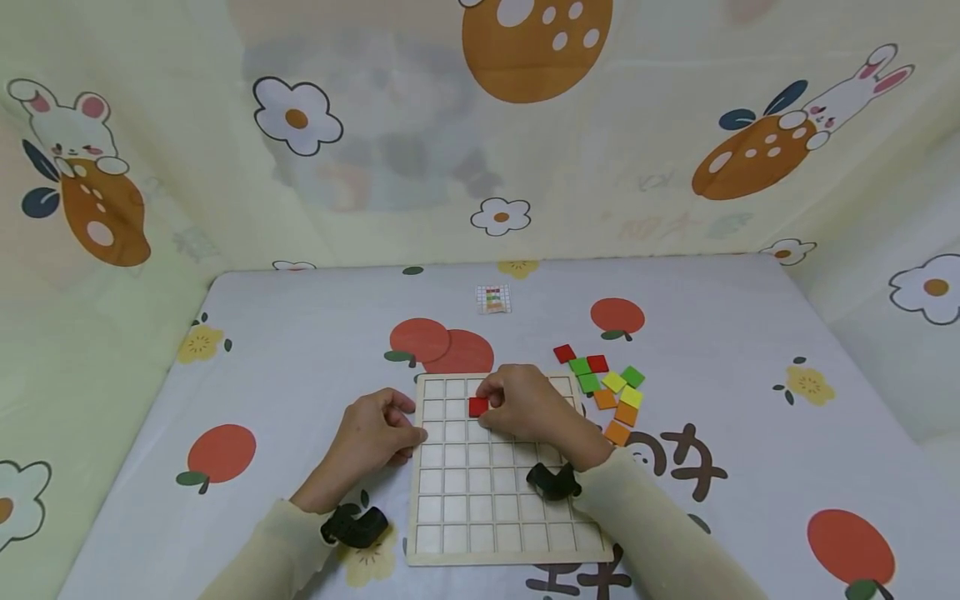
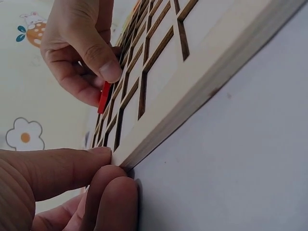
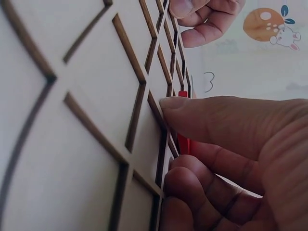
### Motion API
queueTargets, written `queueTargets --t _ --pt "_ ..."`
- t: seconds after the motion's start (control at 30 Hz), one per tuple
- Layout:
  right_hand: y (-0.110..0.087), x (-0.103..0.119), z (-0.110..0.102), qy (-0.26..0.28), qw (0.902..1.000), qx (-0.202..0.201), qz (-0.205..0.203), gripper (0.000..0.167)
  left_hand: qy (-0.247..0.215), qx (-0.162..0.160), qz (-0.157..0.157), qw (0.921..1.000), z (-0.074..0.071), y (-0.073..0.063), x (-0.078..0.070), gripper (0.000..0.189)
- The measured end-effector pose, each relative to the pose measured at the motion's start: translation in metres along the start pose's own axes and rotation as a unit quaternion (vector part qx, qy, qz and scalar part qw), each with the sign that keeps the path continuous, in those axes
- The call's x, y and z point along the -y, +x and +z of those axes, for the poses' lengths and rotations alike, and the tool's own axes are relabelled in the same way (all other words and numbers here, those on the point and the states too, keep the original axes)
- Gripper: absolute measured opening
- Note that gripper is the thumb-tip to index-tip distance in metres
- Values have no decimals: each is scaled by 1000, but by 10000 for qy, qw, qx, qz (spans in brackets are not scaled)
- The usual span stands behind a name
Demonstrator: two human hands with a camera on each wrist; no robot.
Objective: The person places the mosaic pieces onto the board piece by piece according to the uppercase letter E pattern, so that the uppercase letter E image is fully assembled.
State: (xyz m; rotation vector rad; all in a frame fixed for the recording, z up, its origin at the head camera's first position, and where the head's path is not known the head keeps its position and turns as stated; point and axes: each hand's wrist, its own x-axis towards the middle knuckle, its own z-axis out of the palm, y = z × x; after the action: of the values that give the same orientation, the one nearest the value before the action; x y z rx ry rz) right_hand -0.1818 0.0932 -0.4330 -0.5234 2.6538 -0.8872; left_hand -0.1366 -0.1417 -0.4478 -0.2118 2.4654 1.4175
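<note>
A wooden grid board point(image 1: 480, 479) with square cells lies on the table. My right hand point(image 1: 528, 404) pinches a red square tile point(image 1: 477, 407) over an upper cell, left of the board's middle. In the right wrist view, the red tile point(image 3: 183, 125) stands partly hidden between thumb and fingers, close to the grid. My left hand point(image 1: 378, 429) holds the board's left edge; the left wrist view shows its thumb point(image 2: 98, 154) on the rim and curled fingers against the side. Whether the tile touches the cell, I cannot tell.
Several loose tiles, among them a green tile point(image 1: 588, 383), a yellow tile point(image 1: 632, 397) and an orange tile point(image 1: 617, 433), lie right of the board. Behind it is a small card point(image 1: 493, 299) with a coloured grid pattern. A printed cloth point(image 1: 300, 333) covers the table.
</note>
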Motion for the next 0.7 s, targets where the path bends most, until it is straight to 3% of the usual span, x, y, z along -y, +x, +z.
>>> queueTargets --t 0.37,0.7 --pt "1 1 2 155 9998 -7 100 24 -99 -7 -44 9999 -1 1 0 33" --pt "1 -1 2 53 10000 -8 -74 24 -244 34 233 9994 0 0 4 31"
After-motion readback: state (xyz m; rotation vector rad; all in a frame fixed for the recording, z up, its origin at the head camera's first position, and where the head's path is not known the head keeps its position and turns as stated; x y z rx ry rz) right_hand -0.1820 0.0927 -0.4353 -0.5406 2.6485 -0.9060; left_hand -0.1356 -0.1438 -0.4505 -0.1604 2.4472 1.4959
